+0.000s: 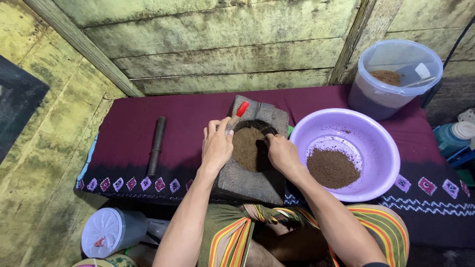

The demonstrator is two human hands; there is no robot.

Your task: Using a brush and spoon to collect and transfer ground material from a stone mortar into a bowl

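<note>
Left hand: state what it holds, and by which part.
The left hand holds a red-tipped tool by its lower end; the red tip sticks up above the fingers.

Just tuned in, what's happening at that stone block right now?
A seated person works over a dark stone mortar filled with brown powder. The left hand holds a red-handled tool at its edge; the right hand rests fingers in the powder. Beside it, a purple basin holds more brown powder, and a clear tub behind holds some too. A dark pestle lies untouched on the maroon cloth.
</note>
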